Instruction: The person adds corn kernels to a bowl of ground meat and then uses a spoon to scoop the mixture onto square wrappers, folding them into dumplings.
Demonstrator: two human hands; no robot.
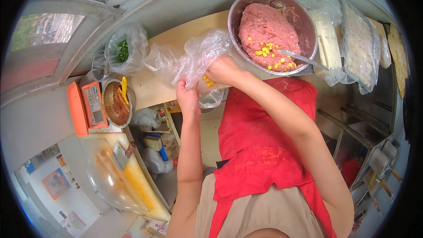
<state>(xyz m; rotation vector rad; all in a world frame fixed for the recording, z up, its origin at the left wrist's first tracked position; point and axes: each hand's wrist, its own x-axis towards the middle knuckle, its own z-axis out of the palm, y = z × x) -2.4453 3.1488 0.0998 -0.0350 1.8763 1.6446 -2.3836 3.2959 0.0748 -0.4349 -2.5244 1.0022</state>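
My left hand pinches the edge of a clear plastic bag between thumb and fingers. Corn kernels show in the bag below my right hand, whose fingertips are hidden in the plastic, so its grip cannot be made out. Just right of the bag, a large metal bowl holds a mound of pink minced meat. Yellow corn kernels are scattered over the near part of the meat. A metal utensil rests in the bowl with its handle over the rim.
A bag of chopped greens, a bowl of reddish-brown paste with a yellow spoon, and an orange scale stand left. Beyond lie a cleaver and a clear domed cover. Bagged pale food lies right. A person's head shows outside the window.
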